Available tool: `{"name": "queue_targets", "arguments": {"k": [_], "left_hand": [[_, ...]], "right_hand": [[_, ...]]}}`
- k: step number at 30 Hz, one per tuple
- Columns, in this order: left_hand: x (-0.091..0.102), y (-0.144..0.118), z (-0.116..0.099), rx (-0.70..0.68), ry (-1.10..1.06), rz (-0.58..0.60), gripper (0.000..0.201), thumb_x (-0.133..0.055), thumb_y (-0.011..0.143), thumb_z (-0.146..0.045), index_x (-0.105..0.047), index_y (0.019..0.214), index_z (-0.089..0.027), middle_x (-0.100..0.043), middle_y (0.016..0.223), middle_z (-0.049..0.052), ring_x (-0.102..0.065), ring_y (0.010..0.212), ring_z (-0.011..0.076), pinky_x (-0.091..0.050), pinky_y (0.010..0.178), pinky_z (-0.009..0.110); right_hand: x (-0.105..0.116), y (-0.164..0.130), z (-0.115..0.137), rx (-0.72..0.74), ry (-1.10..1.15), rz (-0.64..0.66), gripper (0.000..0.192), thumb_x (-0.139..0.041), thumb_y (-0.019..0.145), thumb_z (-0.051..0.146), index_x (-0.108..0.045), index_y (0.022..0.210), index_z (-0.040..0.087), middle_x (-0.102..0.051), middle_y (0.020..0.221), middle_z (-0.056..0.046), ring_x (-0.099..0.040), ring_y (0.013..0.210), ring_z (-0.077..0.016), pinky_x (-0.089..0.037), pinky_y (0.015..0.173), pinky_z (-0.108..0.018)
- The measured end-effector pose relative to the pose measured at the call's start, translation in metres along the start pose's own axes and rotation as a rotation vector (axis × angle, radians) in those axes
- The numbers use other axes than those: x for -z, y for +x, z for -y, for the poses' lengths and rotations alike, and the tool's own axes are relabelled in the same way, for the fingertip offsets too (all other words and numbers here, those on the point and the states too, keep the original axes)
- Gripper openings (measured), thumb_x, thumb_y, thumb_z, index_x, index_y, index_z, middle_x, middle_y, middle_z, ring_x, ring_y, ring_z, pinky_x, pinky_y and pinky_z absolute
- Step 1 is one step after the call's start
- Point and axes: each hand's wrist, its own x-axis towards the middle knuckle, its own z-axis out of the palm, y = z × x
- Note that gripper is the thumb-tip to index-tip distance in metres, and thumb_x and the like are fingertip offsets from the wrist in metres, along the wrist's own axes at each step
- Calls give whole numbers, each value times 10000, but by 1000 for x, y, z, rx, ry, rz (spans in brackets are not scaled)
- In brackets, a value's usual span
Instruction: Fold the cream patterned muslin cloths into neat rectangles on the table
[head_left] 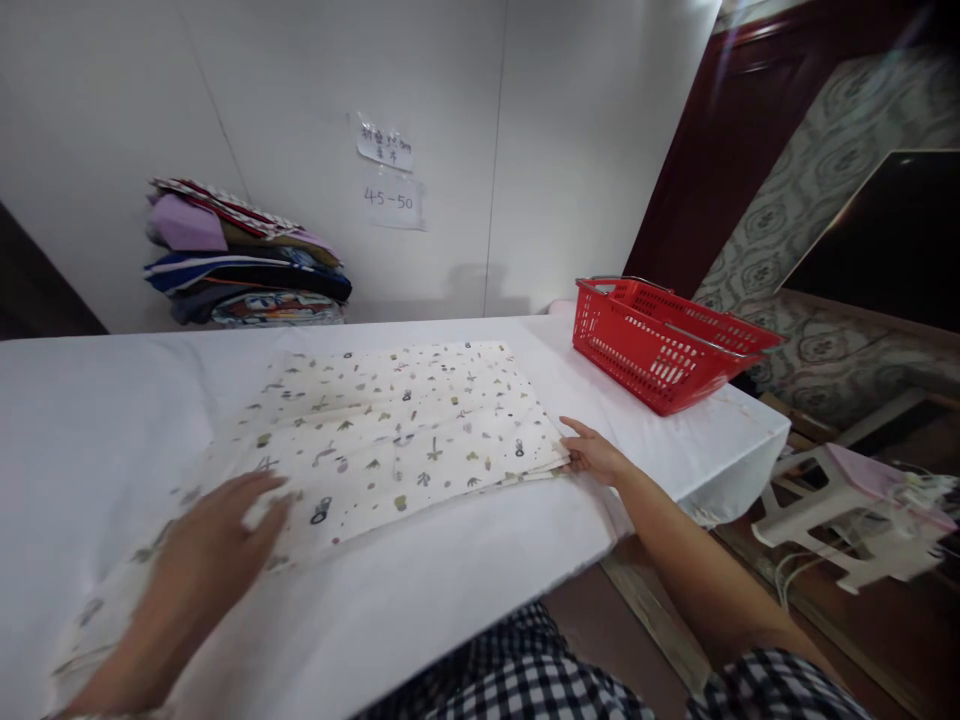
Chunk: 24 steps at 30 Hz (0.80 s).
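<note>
White printed cloth (409,440), spread flat on the table (465,590). Over its left part, left hand (217,545), blurred, loosely open, thumb apart from fingers, with nothing visibly held. At its near right corner, right hand (597,457), one finger extended, others curled at the edge; cannot tell whether gripping.

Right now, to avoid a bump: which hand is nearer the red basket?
The right hand, at a corner of the patterned cloth; the left hand is farther left.
</note>
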Motion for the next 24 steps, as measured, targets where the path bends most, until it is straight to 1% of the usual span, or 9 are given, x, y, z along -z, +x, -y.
{"name": "queue_targets", "arguments": {"k": [1,3,6,8,11,14,17,21,24], "left_hand": [[-3,1,-30,-64,-43,27,400,-404,831,-534,-551,1103,-282,-503,1299,-37,-547,1018,207,-495,796,362],[-15,2,-91,-253,-124,135,374,-418,848,-479,-577,1110,-265,-530,1279,3,-504,1117,228,-491,821,363],[-48,0,-170,-522,-231,217,301,-440,865,-386,-607,1068,-239,-592,1178,36,-521,1093,223,-453,888,385],[-74,0,-213,-673,-298,279,246,-453,867,-318,-613,1024,-216,-618,1106,40,-548,1028,201,-438,897,361],[-114,2,-260,-741,-321,317,213,-503,840,-274,-613,999,-186,-631,1037,58,-552,995,204,-413,902,346],[-144,2,-285,-713,-312,342,183,-525,825,-296,-622,923,-177,-628,963,60,-564,921,199,-423,829,320],[-161,2,-292,-622,-317,329,142,-527,810,-275,-617,858,-177,-629,886,46,-564,851,185,-415,762,298],[-166,4,-291,-468,-389,350,157,-562,778,-284,-612,891,-186,-641,853,21,-568,792,165,-406,688,268],[-164,7,-293,-429,-394,401,137,-561,776,-273,-634,853,-186,-650,848,19,-573,781,156,-398,663,254]], "right_hand": [[0,-4,-2,20,18,6,809,-640,721,203,-222,1413,214,-634,720,4,-596,602,-141,-523,556,-289],[-2,-11,-6,65,60,9,853,-678,666,166,-248,1402,214,-643,786,-6,-615,663,-145,-535,608,-292],[-4,-16,-16,138,103,-10,897,-706,588,120,-296,1378,225,-648,886,-16,-619,707,-140,-531,648,-279],[-6,-15,-24,195,100,-41,883,-706,570,126,-328,1362,226,-645,885,-9,-602,657,-122,-507,597,-250],[-8,-13,-33,290,81,-87,821,-692,581,168,-372,1336,203,-622,797,17,-561,582,-101,-445,505,-216],[-10,-12,-37,344,72,-108,783,-677,601,210,-381,1325,185,-585,745,36,-552,576,-107,-430,484,-219],[-11,-11,-38,352,66,-141,750,-667,610,227,-395,1308,186,-573,748,38,-561,589,-113,-425,481,-221],[-11,-8,-38,342,51,-173,681,-674,604,254,-451,1243,182,-569,726,36,-580,604,-131,-401,456,-216],[-10,-7,-39,340,45,-164,628,-680,607,273,-482,1197,185,-570,703,36,-585,602,-138,-406,456,-221]]}}
